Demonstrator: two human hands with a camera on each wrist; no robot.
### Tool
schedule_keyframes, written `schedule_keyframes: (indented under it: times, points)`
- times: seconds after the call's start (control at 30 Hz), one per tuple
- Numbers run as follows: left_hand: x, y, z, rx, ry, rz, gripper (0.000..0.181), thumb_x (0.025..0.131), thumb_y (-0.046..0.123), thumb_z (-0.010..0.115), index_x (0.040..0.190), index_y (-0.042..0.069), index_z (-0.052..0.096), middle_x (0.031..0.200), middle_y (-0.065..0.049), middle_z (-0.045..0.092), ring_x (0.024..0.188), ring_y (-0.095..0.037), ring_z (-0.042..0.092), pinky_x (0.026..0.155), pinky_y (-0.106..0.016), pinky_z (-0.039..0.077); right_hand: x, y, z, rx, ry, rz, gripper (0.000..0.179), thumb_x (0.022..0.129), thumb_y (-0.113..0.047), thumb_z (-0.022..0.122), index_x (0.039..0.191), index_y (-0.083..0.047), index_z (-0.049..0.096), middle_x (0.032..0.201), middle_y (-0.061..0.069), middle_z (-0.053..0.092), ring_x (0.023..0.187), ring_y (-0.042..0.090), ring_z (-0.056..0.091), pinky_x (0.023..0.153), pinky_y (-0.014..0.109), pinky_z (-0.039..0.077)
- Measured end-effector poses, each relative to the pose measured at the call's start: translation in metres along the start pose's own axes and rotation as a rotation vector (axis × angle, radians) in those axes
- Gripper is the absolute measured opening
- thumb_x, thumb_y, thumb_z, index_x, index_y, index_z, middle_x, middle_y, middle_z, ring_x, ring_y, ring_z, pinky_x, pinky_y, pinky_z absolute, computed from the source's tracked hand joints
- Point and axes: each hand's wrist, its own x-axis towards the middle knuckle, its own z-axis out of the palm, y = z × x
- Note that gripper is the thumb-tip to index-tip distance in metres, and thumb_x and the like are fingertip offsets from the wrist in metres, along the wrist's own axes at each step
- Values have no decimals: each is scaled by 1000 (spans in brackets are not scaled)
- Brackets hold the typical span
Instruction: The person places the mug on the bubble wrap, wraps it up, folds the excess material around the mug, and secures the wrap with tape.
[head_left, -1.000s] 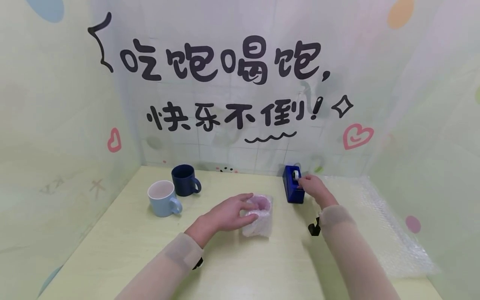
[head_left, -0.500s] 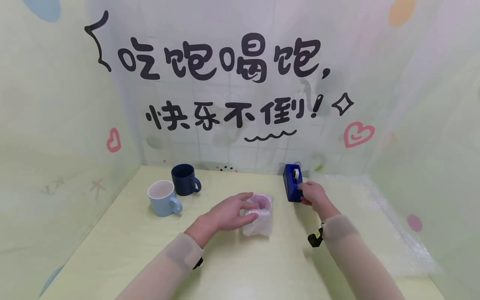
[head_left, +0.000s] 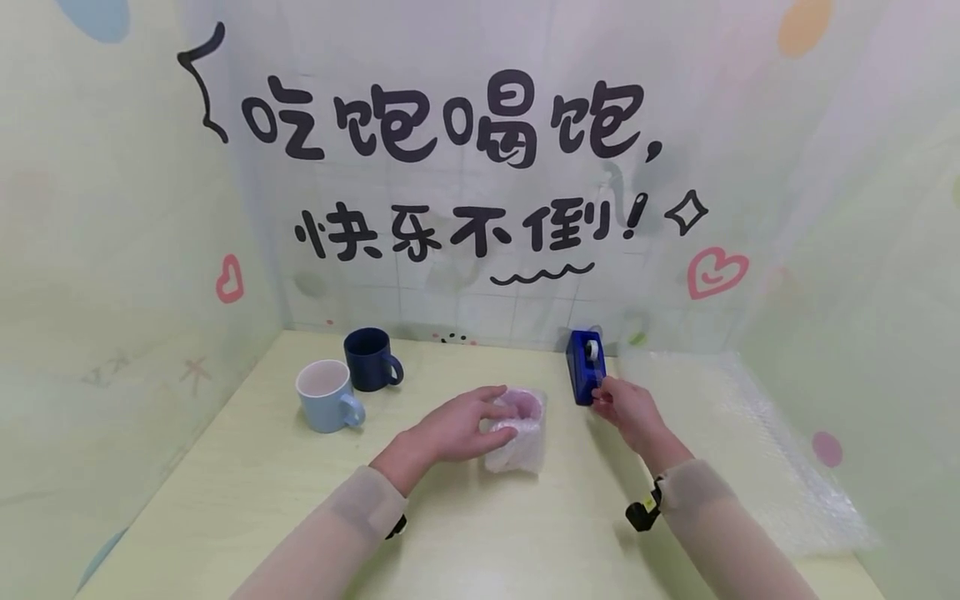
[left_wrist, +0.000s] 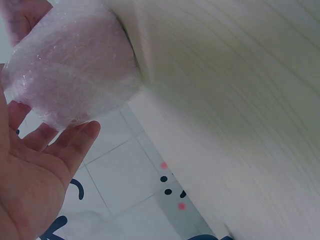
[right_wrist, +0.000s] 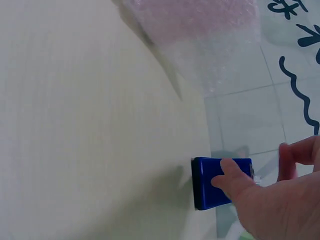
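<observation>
A pink cup wrapped in bubble wrap (head_left: 522,448) stands near the middle of the table. My left hand (head_left: 459,427) holds it from the left, with fingers behind and thumb in front. The left wrist view shows the wrapped cup (left_wrist: 80,65) between the thumb and curved fingers. My right hand (head_left: 633,415) is at the front of a blue tape dispenser (head_left: 583,372), where thumb and fingers pinch the end of its clear tape. That strip is thin and barely visible. In the right wrist view, the right hand (right_wrist: 280,205) partly covers the dispenser (right_wrist: 204,196).
At the back left are a light blue mug (head_left: 326,408) and a dark blue mug (head_left: 367,367), handles facing right. A flat sheet of bubble wrap (head_left: 735,467) covers the table's right side. Printed walls (head_left: 450,308) enclose the back and sides.
My right hand has moved from beside the tape roll down towards me, to the dispenser's front end. The left hand and wrapped cup have stayed put.
</observation>
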Motion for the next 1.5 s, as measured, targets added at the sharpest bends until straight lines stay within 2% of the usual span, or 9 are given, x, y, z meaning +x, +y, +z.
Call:
schedule_keyframes:
  times: [0.17, 0.33, 0.57, 0.8, 0.93, 1.07, 1.23, 1.37, 1.5]
  points:
    - [0, -1, 0, -7, 4, 9, 47, 109, 42, 65, 146, 15, 72, 173, -15, 45, 160, -39, 45, 129, -58, 41, -9, 10, 3, 125, -79, -16, 23, 106, -7, 40, 125, 5, 46, 163, 28, 41, 115, 16, 60, 107, 23, 57]
    - [2, -3, 4, -14, 6, 23, 47, 109, 42, 65, 146, 14, 72, 173, -17, 45, 159, -40, 45, 129, -58, 41, -14, 17, 3, 91, -76, -51, 10, 108, -8, 40, 105, -1, 48, 167, 31, 39, 142, 28, 48, 113, 24, 54]
    - [1, -1, 2, 5, 9, 16, 47, 109, 43, 65, 147, 15, 72, 173, -15, 46, 160, -39, 45, 129, -58, 41, -24, 28, 0, -386, 11, -13, 21, 103, -17, 55, 93, -2, 66, 100, 7, 69, 85, 15, 67, 72, 27, 59]
    - [1, -2, 5, -24, 2, 2, 47, 109, 43, 65, 147, 16, 72, 174, -14, 44, 161, -39, 44, 129, -58, 40, -20, 30, -1, -724, -29, 34, 35, 100, -15, 64, 66, -8, 65, 60, -1, 60, 53, 11, 53, 52, 24, 44]
    - [1, -2, 4, -6, 2, 11, 48, 109, 44, 65, 147, 16, 72, 174, -14, 45, 160, -39, 45, 129, -58, 41, 0, 26, -9, -869, -64, 52, 31, 91, -11, 69, 62, -10, 57, 58, -2, 51, 51, 12, 46, 51, 25, 40]
    - [1, -2, 1, 3, 14, 9, 48, 109, 44, 65, 147, 16, 72, 173, -14, 46, 160, -39, 45, 129, -58, 41, 11, 14, -7, -762, 13, -7, 19, 96, -17, 65, 91, 0, 59, 77, 3, 52, 64, 16, 48, 59, 29, 43]
    - [1, -3, 2, -13, 12, 14, 47, 109, 43, 65, 147, 16, 72, 173, -15, 45, 160, -39, 45, 129, -58, 40, 5, 5, 8, -492, 147, -38, 50, 104, -20, 57, 138, 16, 59, 114, 22, 68, 91, 23, 60, 74, 31, 50]
    - [1, -3, 4, -14, 8, 19, 47, 109, 44, 65, 147, 16, 72, 173, -15, 45, 159, -40, 45, 129, -58, 40, 8, 11, 15, -365, 186, -20, 56, 106, -24, 57, 145, 16, 58, 137, 31, 68, 111, 32, 67, 91, 38, 55]
    - [1, -3, 3, -1, 12, 22, 47, 109, 44, 65, 146, 16, 72, 173, -16, 46, 159, -40, 45, 129, -58, 41, 11, 17, 18, -262, 205, -2, 55, 109, -25, 56, 149, 14, 56, 130, 21, 73, 119, 30, 65, 98, 38, 52]
